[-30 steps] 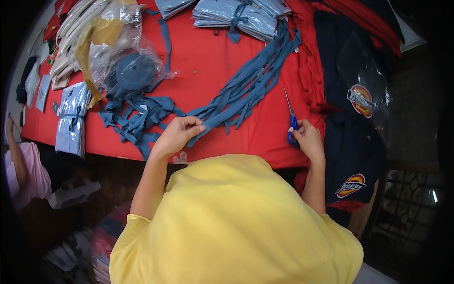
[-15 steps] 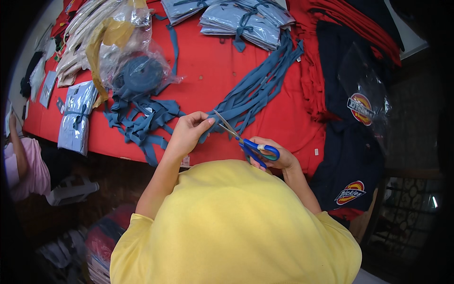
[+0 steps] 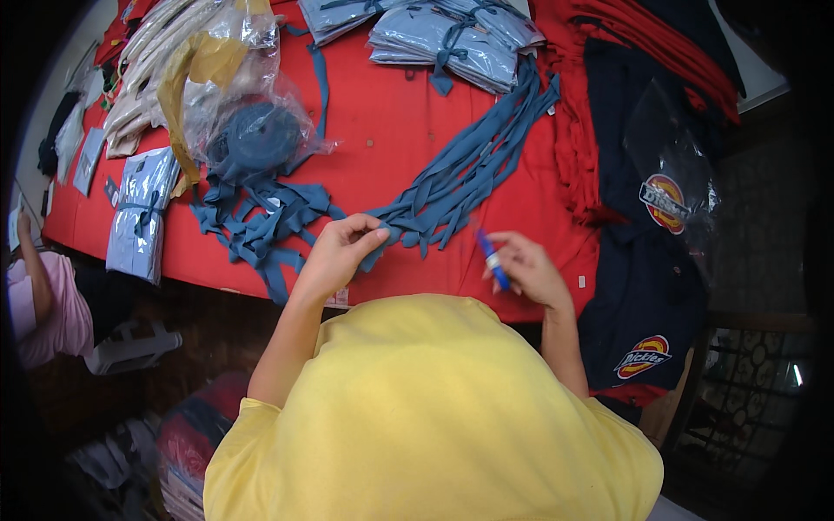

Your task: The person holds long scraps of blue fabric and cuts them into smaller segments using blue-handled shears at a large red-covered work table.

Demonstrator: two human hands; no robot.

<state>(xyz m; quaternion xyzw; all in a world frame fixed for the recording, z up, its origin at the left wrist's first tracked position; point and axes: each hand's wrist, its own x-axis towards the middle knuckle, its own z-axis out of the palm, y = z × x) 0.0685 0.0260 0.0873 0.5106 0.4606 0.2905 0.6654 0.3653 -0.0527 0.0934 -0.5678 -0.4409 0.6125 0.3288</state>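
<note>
My left hand (image 3: 340, 250) pinches the end of a blue fabric strip (image 3: 375, 252) near the front edge of the table. Many similar blue strips (image 3: 460, 174) lie in a long bundle that fans from there toward the upper right. My right hand (image 3: 532, 271) is closed on blue-handled scissors (image 3: 495, 262), held to the right of the strips and apart from them. The scissors are seen edge-on, and their blades are blurred. To the left of my left hand sits a tangled heap of blue strip (image 3: 261, 221).
A roll of blue strip (image 3: 261, 135) rests in clear plastic on the red table cover (image 3: 382, 113). Tied packs of light blue garments (image 3: 452, 48) lie at the back. Dark garments (image 3: 643, 286) hang over the right side. A person in pink (image 3: 56, 304) is at far left.
My right hand has drawn the scissors away to the right from the strip at my left fingertips, and they have turned edge-on. My left hand stays nearly in place.
</note>
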